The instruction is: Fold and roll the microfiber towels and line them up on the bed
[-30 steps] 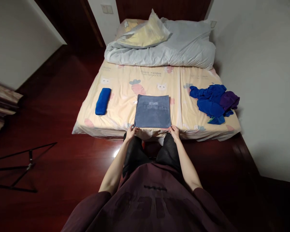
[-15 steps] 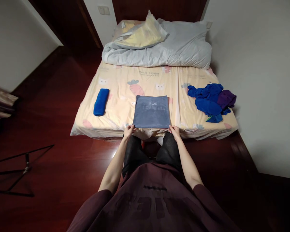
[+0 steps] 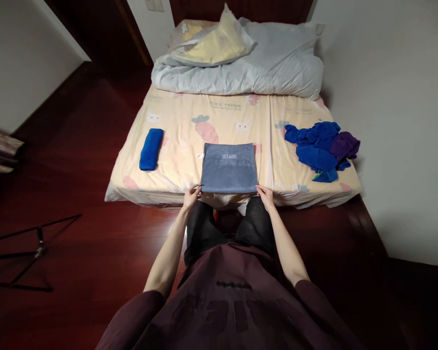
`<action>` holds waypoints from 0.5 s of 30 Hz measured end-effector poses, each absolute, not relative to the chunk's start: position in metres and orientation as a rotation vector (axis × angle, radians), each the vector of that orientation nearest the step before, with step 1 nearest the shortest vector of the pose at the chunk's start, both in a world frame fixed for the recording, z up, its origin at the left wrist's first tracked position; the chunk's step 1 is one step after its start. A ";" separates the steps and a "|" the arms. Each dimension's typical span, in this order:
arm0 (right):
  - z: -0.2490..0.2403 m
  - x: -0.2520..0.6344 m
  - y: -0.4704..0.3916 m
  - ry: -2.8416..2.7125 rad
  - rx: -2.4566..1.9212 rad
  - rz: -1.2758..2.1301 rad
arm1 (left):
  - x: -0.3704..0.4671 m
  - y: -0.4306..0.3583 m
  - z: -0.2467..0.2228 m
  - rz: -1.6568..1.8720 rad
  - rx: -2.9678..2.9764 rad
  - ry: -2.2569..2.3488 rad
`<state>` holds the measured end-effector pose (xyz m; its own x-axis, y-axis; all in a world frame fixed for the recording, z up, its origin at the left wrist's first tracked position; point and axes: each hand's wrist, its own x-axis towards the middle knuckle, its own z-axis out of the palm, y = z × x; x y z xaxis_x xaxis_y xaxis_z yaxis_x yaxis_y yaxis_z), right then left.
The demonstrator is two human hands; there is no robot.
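the grey towel (image 3: pixel 228 170) lies flat by the 6 o'clock edge of the bed (image 3: pixel 175 170), white lettering towards its 12 o'clock side. the left hand (image 3: pixel 192 194) is pinched on its 7 o'clock corner and the right hand (image 3: pixel 265 195) on its 5 o'clock corner; how much cloth each has caught is too small to make out. so slight a hold seems the chief weakness: if one corner slipped free while the other was raised, the towel would probably twist and its edges go out of line. an uneven pull between the hands could skew it too, and drag the printed bedsheet (image 3: pixel 206 131) into creases beneath. being so close to the bed's edge, a dropped corner might slide over onto the dark trousers (image 3: pixel 204 228). the white label (image 3: pixel 200 156) poking out at 9 o'clock could get trapped crookedly in a fold. the long-folded blue towel (image 3: pixel 151 149) at 9 o'clock and the blue and purple heap of cloth (image 3: pixel 317 150) at 3 o'clock lie well apart, so knocking either looks unlikely.
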<state>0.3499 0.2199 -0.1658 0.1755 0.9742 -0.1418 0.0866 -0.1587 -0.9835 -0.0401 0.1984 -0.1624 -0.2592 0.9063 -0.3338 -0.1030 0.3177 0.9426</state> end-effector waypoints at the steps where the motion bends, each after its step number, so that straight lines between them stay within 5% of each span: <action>1: -0.165 0.350 0.222 -1.083 -1.452 1.151 | -0.041 0.201 -0.161 1.167 0.780 1.482; 15: -0.163 0.347 0.256 -1.420 -1.562 0.719 | -0.045 0.241 -0.163 1.236 1.110 1.716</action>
